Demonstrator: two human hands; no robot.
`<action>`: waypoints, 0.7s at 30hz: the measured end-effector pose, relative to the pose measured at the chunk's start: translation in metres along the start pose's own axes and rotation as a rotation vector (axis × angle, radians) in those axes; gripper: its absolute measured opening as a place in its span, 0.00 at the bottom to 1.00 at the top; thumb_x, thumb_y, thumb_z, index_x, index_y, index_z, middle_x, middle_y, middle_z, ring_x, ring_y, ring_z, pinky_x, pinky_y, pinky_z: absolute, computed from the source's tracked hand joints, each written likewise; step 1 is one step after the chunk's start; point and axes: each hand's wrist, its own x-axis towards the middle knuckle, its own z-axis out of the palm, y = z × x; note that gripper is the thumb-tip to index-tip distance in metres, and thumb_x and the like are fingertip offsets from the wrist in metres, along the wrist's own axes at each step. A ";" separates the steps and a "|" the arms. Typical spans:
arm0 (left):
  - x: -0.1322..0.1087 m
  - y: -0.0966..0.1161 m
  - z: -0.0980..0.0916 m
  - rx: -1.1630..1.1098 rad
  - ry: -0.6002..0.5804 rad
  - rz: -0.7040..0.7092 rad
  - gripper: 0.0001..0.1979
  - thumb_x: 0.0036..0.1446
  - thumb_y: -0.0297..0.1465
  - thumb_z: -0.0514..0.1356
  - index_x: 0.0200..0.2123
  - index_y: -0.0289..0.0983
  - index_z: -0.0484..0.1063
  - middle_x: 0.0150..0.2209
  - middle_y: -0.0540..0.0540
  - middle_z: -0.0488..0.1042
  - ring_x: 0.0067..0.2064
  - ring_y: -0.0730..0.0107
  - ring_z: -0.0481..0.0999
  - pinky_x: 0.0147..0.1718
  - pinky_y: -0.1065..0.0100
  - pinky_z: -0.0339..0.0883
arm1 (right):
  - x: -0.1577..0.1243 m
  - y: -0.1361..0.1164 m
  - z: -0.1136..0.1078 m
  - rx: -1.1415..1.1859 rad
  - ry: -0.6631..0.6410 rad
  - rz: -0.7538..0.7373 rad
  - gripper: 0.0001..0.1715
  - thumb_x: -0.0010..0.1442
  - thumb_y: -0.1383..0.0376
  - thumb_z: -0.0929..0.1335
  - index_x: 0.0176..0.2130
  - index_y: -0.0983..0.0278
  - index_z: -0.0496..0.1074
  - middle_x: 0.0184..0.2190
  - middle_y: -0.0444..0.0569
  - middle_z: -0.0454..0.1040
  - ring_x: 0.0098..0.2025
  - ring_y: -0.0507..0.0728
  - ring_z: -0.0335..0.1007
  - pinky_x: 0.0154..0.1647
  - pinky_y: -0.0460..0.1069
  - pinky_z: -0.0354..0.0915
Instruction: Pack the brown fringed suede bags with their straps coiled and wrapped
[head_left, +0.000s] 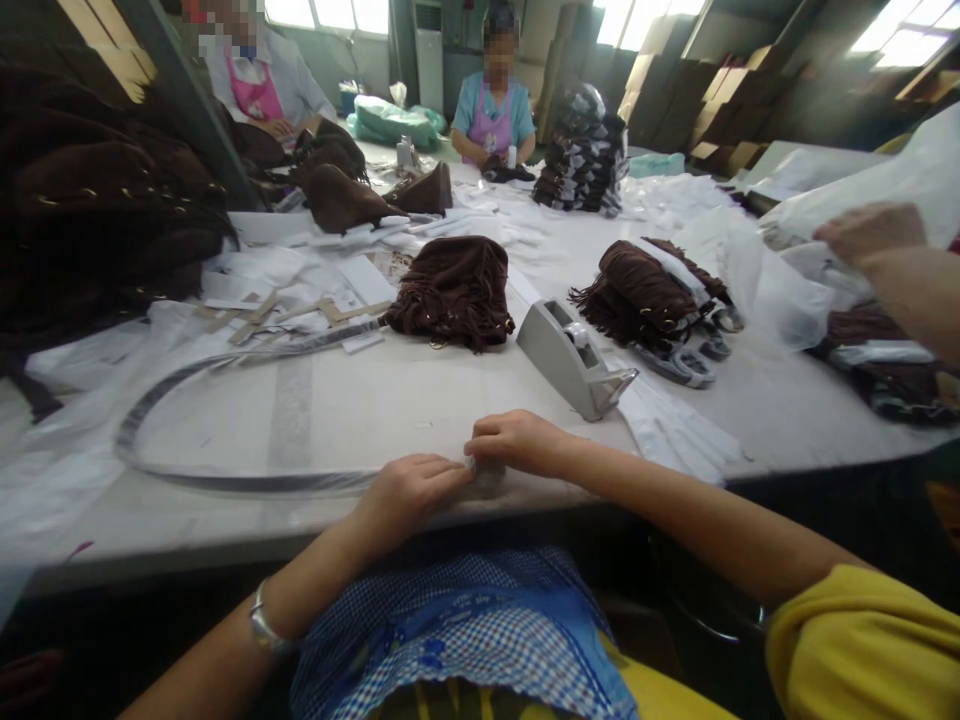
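Note:
A dark brown fringed bag (pixel 457 290) sits on the table in front of me. Its long strap (pixel 255 482), covered in greyish see-through wrapping, loops out to the left and comes back along the front edge to my hands. My left hand (pixel 416 488) is closed over the strap near its end, fingers pointing right. Just beside it, my right hand (pixel 514 440) pinches at a small pale, translucent bit; what exactly its fingertips hold is too blurred to tell. A grey tape dispenser (pixel 574 360) stands beyond my right hand, to the right of the bag.
Another fringed bag (pixel 652 285) with wrapped straps lies at right, near white paper sheets (pixel 679 430). A co-worker's hand (pixel 874 235) handles plastic at far right. Brown bags (pixel 112 200) are heaped at left by cardboard strips (pixel 255 318). Two people work across the table.

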 end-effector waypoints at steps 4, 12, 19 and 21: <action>0.003 0.001 0.002 -0.003 -0.015 0.001 0.11 0.66 0.25 0.53 0.48 0.38 0.72 0.42 0.45 0.80 0.41 0.66 0.79 0.43 0.65 0.73 | -0.003 -0.020 0.006 -0.045 0.125 0.375 0.05 0.61 0.64 0.71 0.37 0.64 0.75 0.34 0.47 0.74 0.36 0.54 0.68 0.30 0.47 0.54; 0.009 -0.005 -0.009 -0.101 -0.164 0.048 0.15 0.67 0.25 0.52 0.53 0.41 0.70 0.47 0.46 0.77 0.46 0.67 0.77 0.46 0.67 0.72 | -0.004 -0.004 0.005 0.126 0.009 0.279 0.08 0.64 0.67 0.68 0.33 0.65 0.76 0.34 0.46 0.74 0.31 0.51 0.65 0.30 0.45 0.53; 0.009 -0.006 -0.002 -0.179 -0.017 -0.111 0.15 0.66 0.25 0.53 0.52 0.42 0.71 0.45 0.47 0.76 0.44 0.72 0.77 0.44 0.73 0.71 | -0.003 0.018 0.013 0.137 0.006 -0.101 0.12 0.67 0.69 0.63 0.42 0.64 0.76 0.38 0.48 0.74 0.38 0.53 0.68 0.36 0.45 0.61; 0.013 -0.005 0.000 -0.123 -0.009 -0.121 0.11 0.66 0.26 0.54 0.48 0.41 0.73 0.44 0.48 0.77 0.42 0.71 0.77 0.42 0.72 0.71 | -0.001 0.019 0.018 0.177 0.027 -0.082 0.12 0.67 0.68 0.63 0.43 0.64 0.76 0.38 0.48 0.75 0.37 0.53 0.69 0.37 0.45 0.62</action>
